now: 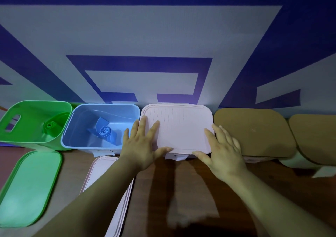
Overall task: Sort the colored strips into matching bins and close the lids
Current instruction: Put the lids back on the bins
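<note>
A pink lid [179, 126] lies flat on top of the pink bin in the middle of the row. My left hand [143, 144] presses on the lid's left edge with straight fingers, and my right hand [222, 146] presses on its right edge the same way. Left of it stands the open blue bin [72, 126] with a rolled blue strip [105, 130] inside. At the far left the open green bin [11, 129] holds a rolled green strip [51, 126]. A green lid [29, 187] lies on the table in front of it.
Two bins with tan lids, one [254, 131] next to the pink bin and one [316, 136] at the far right, stand shut. A second pale lid [101, 171] lies on the wooden table under my left forearm. A blue and white wall rises right behind the bins.
</note>
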Tool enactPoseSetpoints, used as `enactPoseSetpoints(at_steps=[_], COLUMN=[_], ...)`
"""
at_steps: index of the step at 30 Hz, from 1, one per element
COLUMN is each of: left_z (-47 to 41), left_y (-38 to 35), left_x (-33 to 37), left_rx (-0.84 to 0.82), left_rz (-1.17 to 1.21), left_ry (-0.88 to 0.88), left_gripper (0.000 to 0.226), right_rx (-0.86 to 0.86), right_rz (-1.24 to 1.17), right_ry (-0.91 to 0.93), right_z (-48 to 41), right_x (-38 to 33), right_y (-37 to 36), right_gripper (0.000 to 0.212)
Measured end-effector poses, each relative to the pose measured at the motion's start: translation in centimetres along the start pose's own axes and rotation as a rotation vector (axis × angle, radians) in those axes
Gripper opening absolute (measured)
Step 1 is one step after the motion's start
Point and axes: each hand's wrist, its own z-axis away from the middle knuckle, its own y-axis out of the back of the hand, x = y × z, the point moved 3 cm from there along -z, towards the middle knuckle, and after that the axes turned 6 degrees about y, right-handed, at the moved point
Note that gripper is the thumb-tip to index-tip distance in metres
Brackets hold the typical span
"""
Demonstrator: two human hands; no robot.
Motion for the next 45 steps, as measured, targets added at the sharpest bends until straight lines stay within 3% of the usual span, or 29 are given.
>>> enactPoseSetpoints(at_steps=[18,31,45], left_z=[-2.7,-4.0,-3.9], left_y=[0.8,0.6,0.1], left_x=[-0.4,-0.2,-0.2], left_rx=[-0.157,-0.086,-0.057], left_rz=[-0.015,-0.126,-0.098], left_ry=[-0.042,-0.149,-0.136], left_gripper=[0.125,0.116,0.109], right_rx=[-0.202,-0.199,-0.211], right_rz=[0.049,0.088,0.105], right_ry=[0.118,0.147,0.144], right_z=[-5.5,-6.3,-6.3], right_x=[-0.2,-0.8,-0.8], right_y=[1.2,1.0,0.7], right_gripper=[0.102,0.100,0.098])
